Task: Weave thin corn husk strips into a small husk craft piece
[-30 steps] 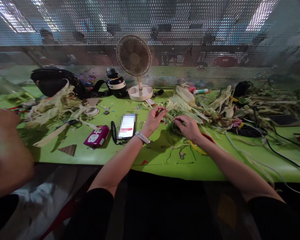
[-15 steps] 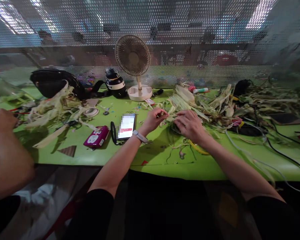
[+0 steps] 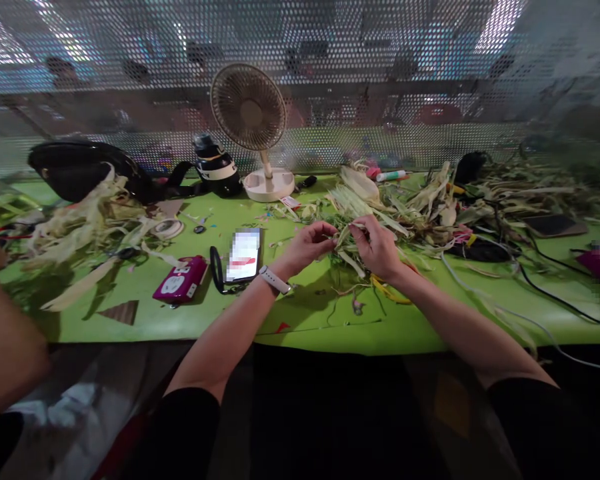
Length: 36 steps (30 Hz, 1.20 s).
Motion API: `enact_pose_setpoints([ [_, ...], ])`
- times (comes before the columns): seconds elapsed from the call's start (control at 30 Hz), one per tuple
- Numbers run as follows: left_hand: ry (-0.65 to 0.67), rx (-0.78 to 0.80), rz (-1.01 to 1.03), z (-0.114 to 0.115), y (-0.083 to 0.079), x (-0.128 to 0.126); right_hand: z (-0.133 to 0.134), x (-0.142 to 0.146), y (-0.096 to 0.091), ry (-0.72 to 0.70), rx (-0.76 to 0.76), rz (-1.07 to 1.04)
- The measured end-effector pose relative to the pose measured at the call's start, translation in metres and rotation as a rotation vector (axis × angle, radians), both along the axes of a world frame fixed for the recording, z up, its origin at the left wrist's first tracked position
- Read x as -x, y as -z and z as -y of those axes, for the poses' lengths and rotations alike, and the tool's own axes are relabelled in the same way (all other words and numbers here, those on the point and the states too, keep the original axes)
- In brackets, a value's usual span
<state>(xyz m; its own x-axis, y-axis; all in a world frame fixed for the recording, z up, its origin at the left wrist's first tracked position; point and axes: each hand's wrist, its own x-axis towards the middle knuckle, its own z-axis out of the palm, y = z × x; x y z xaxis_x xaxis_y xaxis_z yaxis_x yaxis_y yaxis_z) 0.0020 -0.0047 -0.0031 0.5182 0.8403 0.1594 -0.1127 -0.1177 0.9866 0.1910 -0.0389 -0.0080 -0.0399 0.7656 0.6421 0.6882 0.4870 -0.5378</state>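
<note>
My left hand [image 3: 307, 247] and right hand [image 3: 377, 245] are pinched nearly closed on a pale husk strip [image 3: 343, 237] between them, over the surface [image 3: 180, 327]; pulling unevenly could tear it. Just beyond, loose husks [image 3: 359, 185] might snag it; a slip left could nudge the phone [image 3: 245, 252].

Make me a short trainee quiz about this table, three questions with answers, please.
1. On which side is the white wristband worn: the wearer's left or right?
2. True or false: in the picture, the fan stands to the right of the bottle.
3. Which is nearest the right hand? A) marker B) pale plant strips C) bag

Key: 1. Left; 2. True; 3. B
</note>
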Motion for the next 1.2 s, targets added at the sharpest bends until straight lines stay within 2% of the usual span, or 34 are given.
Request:
enact_pose_setpoints([
  [0.23, -0.001, 0.129, 0.027, 0.009, -0.002, -0.006, 0.0, 0.003, 0.002, 0.024, -0.006, -0.045],
  [0.5, -0.106, 0.208, 0.132, 0.013, 0.0, -0.012, -0.001, 0.003, 0.002, 0.051, -0.009, -0.062],
  [0.77, -0.056, 0.294, 0.317, 0.012, 0.001, -0.013, 0.0, 0.004, 0.0, 0.014, -0.024, -0.184],
  [0.87, -0.086, 0.333, 0.386, 0.009, 0.003, -0.013, -0.005, 0.004, -0.001, -0.064, 0.093, -0.395],
  [1.0, -0.16, 0.426, 0.394, 0.004, 0.003, -0.012, -0.017, -0.002, -0.002, -0.185, 0.411, -0.747],
  [1.1, -0.201, 0.461, 0.381, 0.001, 0.0, -0.01, -0.021, -0.007, -0.004, -0.167, 0.533, -0.836],
  [1.2, -0.246, 0.456, 0.397, -0.003, 0.0, -0.008, -0.018, -0.008, -0.008, -0.177, 0.588, -0.814],
])
